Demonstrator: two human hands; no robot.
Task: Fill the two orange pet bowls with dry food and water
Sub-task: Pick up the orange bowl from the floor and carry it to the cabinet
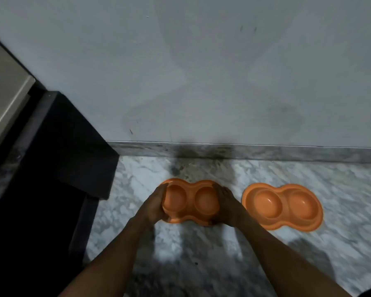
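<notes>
Two orange double pet bowls are near the wall on a marble floor. The left orange bowl [190,200] is held at both ends: my left hand [153,205] grips its left end, my right hand [226,203] grips its right end. Both its cups look dry and hold nothing. I cannot tell whether it rests on the floor or is lifted slightly. The right orange bowl [282,205] lies flat on the floor just right of my right hand, also with nothing in its two cups.
A grey wall with a marble skirting [244,152] runs behind the bowls. A dark cabinet or step [58,159] stands to the left, with a pale panel [4,97] above it. Marble floor [201,249] stretches toward me.
</notes>
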